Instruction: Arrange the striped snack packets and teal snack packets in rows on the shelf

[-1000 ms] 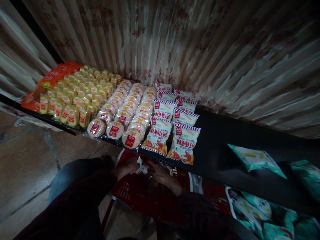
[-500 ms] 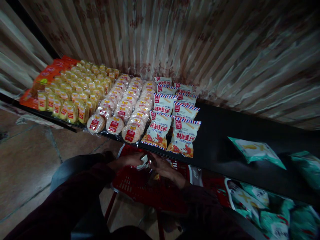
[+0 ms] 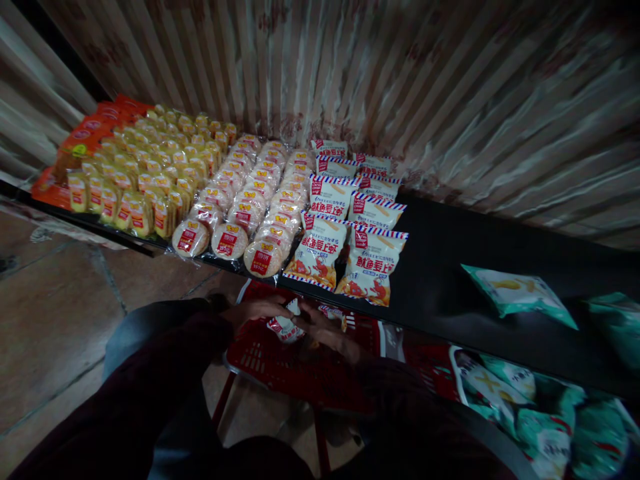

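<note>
Low over the red basket (image 3: 250,357), a small white snack bag (image 3: 287,328) with a striped edge sits between my two hands. My left hand (image 3: 260,310) reaches in from the left, its fingers against the bag's upper side. From the right, my right hand (image 3: 325,331) has its fingers on the bag's other side. Both hands look closed on it, though dim light hides the thumbs. Part of a second snack bag (image 3: 334,315) shows beyond my right hand, in the basket. On the shelf above stand two rows of matching squid-and-shrimp snack bags (image 3: 373,267).
On the black shelf (image 3: 430,267), wrapped round rice crackers (image 3: 230,241), small yellow packs (image 3: 140,217) and orange bags (image 3: 90,137) line the left. A green snack bag (image 3: 520,293) lies to the right. Below, another container holds several green bags (image 3: 545,433). A pleated curtain (image 3: 320,67) hangs behind.
The snack bag between my hands shows more of its front. My left fingers have straightened somewhat over it. The view has shifted slightly; the shelf goods stand as before.
</note>
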Tool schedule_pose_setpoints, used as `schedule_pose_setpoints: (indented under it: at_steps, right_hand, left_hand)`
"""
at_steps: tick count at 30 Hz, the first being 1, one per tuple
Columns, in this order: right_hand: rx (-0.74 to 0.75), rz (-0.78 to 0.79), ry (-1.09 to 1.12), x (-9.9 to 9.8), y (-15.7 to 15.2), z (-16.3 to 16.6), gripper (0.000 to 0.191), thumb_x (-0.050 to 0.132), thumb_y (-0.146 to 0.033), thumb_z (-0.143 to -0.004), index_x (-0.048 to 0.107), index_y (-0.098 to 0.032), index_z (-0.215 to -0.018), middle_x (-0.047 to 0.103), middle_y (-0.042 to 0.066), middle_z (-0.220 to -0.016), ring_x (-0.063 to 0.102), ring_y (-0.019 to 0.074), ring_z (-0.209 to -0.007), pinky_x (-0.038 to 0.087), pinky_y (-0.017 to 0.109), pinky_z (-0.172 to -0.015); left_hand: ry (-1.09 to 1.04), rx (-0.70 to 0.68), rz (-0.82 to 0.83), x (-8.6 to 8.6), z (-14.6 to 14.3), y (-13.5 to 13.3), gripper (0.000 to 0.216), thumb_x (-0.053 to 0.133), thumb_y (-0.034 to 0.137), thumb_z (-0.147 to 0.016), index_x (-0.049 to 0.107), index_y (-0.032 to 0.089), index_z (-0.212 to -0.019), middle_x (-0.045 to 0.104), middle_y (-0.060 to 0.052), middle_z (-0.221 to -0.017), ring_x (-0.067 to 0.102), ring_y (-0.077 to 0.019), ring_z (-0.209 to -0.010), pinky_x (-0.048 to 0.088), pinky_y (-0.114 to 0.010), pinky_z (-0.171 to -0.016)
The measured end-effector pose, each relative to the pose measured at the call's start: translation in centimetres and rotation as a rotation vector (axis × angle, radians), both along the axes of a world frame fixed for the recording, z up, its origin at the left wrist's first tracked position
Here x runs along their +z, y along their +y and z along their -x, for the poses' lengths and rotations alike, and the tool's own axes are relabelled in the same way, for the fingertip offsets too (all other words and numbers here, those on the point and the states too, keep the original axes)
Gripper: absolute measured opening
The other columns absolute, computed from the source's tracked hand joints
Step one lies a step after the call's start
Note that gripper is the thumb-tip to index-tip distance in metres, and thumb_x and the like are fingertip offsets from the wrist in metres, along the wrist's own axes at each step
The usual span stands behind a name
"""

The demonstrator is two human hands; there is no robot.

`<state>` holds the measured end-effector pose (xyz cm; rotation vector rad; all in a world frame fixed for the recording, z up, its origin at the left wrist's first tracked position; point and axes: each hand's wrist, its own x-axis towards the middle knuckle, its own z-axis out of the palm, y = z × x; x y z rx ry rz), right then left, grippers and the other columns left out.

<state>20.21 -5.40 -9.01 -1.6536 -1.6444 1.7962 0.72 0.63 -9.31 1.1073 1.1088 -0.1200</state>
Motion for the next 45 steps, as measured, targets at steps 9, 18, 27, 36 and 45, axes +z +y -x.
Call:
schedule_pose_setpoints:
  at_steps: [9, 18, 27, 36, 45]
  right_hand:
    - [-0.135, -0.139, -0.054, -0.1, 0.4, 0.1, 0.046, 0.048, -0.062, -0.083, 0.06, -0.018, -0.091, 0.066, 0.003, -0.082, 0.061, 0.0181, -0.077, 0.05, 0.033, -0.074]
    - [0.143, -0.319, -0.026, 5.8, -1.3, 0.1, 0.02, 0.053, -0.038, -0.086, 0.061, -0.019, -0.083, 0.063, -0.002, -0.074, 0.054, 0.0118, -0.067, 0.042, 0.022, -0.063]
    - [-0.175, -0.234, 0.197, 13.1, -2.2, -2.2, 0.039, 0.058, -0.058, -0.081, 0.061, -0.019, -0.082, 0.061, -0.001, -0.07, 0.055, 0.0143, -0.065, 0.046, 0.025, -0.061]
    - [-0.706, -0.453, 0.329, 18.9, 2.5, -5.1, 0.037, 0.07, -0.056, -0.073, 0.06, -0.021, -0.076, 0.059, -0.005, -0.062, 0.054, 0.0125, -0.056, 0.045, 0.024, -0.053]
    - [-0.81, -0.564, 0.414, 20.0, 5.7, -4.3, 0.047, 0.06, -0.057, -0.082, 0.059, -0.025, -0.115, 0.07, 0.004, -0.104, 0.066, 0.0203, -0.09, 0.055, 0.032, -0.075]
  left_hand:
    - [-0.211, 0.077, 0.005, 2.4, -0.3, 0.4, 0.055, 0.058, 0.053, -0.08, 0.06, 0.02, -0.123, 0.064, -0.007, -0.126, 0.058, -0.0206, -0.116, 0.045, -0.03, -0.095]
    - [-0.17, -0.262, -0.01, 7.8, 2.2, -0.1, 0.025, 0.082, 0.036, -0.056, 0.067, 0.019, -0.068, 0.065, 0.004, -0.065, 0.058, -0.0157, -0.067, 0.044, -0.024, -0.066]
    - [-0.455, -0.175, 0.032, 15.2, 2.2, 1.7, 0.055, 0.075, 0.054, -0.066, 0.067, 0.022, -0.11, 0.071, -0.003, -0.102, 0.063, -0.0221, -0.096, 0.046, -0.032, -0.086]
    - [-0.619, 0.356, -0.264, 20.2, -5.3, -0.2, 0.059, 0.068, 0.057, -0.075, 0.059, 0.018, -0.118, 0.068, -0.009, -0.115, 0.061, -0.0269, -0.107, 0.047, -0.039, -0.093]
    - [-0.59, 0.702, -0.273, 21.3, -8.7, 3.4, 0.057, 0.06, 0.057, -0.08, 0.056, 0.016, -0.118, 0.067, -0.011, -0.114, 0.064, -0.0254, -0.102, 0.053, -0.036, -0.084]
